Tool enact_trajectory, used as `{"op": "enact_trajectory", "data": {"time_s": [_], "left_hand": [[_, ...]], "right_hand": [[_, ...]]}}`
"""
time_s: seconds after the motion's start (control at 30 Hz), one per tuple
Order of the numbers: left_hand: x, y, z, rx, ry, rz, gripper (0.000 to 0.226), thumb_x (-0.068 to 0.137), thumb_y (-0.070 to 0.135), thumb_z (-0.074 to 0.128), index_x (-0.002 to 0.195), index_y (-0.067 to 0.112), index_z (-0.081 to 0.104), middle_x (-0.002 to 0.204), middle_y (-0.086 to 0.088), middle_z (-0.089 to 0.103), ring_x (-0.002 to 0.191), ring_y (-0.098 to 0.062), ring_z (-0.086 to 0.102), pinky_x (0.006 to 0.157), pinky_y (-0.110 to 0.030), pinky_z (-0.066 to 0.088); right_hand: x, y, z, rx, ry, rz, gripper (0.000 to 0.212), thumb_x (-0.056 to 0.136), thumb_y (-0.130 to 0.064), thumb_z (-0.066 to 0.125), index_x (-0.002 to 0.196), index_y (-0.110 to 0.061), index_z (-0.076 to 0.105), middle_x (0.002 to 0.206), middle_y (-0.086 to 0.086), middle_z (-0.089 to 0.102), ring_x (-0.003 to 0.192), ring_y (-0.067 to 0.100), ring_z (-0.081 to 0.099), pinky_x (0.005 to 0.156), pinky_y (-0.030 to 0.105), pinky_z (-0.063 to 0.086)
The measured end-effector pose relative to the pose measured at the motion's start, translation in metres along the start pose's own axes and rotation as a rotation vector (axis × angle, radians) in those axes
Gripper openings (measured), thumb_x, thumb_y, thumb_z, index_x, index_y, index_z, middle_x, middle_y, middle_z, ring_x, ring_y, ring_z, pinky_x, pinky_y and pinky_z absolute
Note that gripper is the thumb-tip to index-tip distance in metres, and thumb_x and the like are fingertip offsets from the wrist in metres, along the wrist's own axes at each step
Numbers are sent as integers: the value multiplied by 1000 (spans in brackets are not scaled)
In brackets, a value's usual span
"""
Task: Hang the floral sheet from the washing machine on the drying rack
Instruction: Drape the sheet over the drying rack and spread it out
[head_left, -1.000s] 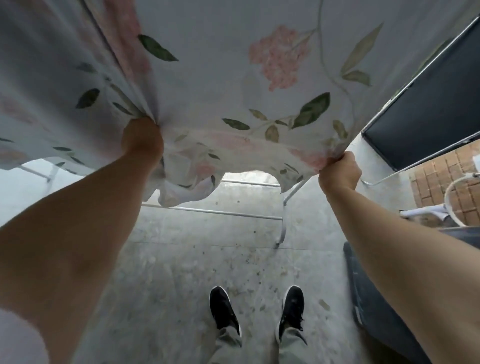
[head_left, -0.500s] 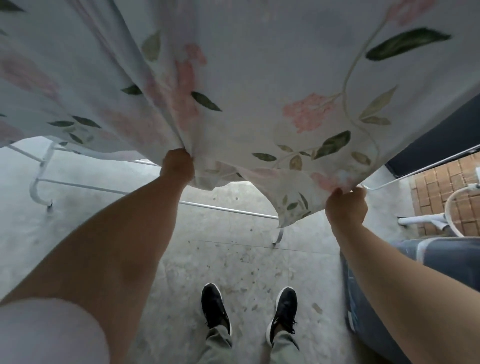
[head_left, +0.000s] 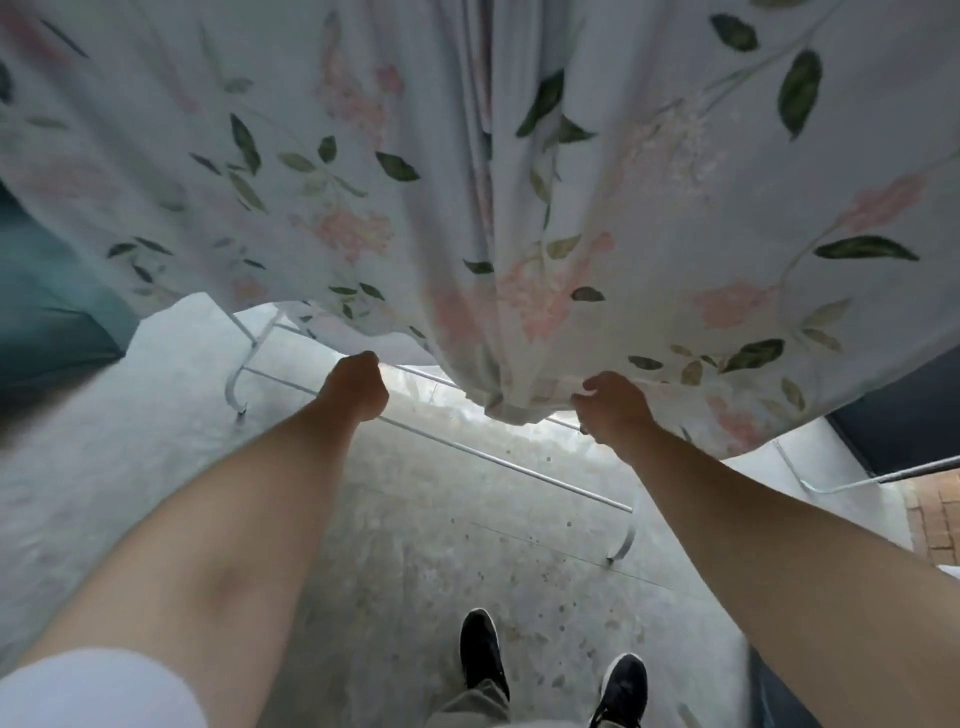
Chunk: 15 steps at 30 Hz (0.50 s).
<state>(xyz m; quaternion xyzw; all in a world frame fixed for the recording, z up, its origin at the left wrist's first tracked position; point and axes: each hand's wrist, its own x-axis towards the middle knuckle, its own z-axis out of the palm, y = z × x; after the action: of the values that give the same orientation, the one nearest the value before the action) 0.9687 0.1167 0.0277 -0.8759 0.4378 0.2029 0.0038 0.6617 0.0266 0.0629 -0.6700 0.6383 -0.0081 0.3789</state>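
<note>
I am standing at the white tubular metal drying rack (head_left: 493, 460), whose low rails are running across the grey concrete floor (head_left: 415, 545) just beyond my black shoes (head_left: 483, 654). The pale cotton sheet printed with pink flowers and green leaves (head_left: 519, 208) is hanging over the rack's top, which is out of view, and is falling toward me, filling the far half of the scene.

My right hand (head_left: 613, 410) is clutching a thick bunched fold at the sheet's lowest point. My left hand (head_left: 358, 387) is clenched at the hem to the left of that bunch, seemingly pinching the edge under the thumb. The two hands are near each other, with the gathered cloth between them and sagging.

I judge the step to be spreading the sheet along the rack. To do it well, I should be drawing my hands apart along the hem, pulling level and gently so the deep central pleats are opening out. I should be keeping the edge off the floor and avoiding dragging the cloth off the top.
</note>
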Motion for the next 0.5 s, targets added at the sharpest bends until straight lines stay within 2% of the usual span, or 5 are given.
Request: {"op": "enact_trajectory", "data": {"time_s": [0.17, 0.27, 0.43, 0.5], "left_hand": [[15, -81, -56, -29, 108, -6, 36, 89, 11, 52, 124, 5, 58, 131, -13, 59, 124, -29, 53, 104, -34, 41], [21, -126, -76, -30, 135, -40, 33, 93, 19, 49, 121, 7, 61, 135, -7, 57, 127, -25, 51, 106, -33, 39], [29, -170, -96, -61, 165, -118, 41, 94, 25, 49, 132, 9, 54, 140, -9, 53, 132, -27, 45, 109, -33, 35], [38, -183, -104, -64, 167, -132, 43, 95, 25, 50, 135, 10, 52, 143, -8, 51, 134, -26, 43, 109, -33, 34]], "right_hand": [[-8, -86, 18, -56, 26, -155, 33, 96, -23, 51, 122, -5, 61, 130, 9, 60, 121, 29, 57, 106, 36, 44], [-8, -130, 39, -75, 11, -226, 26, 94, -21, 52, 108, -4, 65, 112, 11, 67, 107, 32, 64, 97, 38, 49], [5, -187, 71, -81, -31, -266, 23, 92, -21, 53, 96, -4, 67, 98, 14, 71, 91, 33, 69, 85, 43, 57], [16, -208, 82, -91, -85, -248, 24, 92, -20, 54, 103, -3, 66, 99, 16, 70, 92, 35, 69, 84, 43, 58]]}}
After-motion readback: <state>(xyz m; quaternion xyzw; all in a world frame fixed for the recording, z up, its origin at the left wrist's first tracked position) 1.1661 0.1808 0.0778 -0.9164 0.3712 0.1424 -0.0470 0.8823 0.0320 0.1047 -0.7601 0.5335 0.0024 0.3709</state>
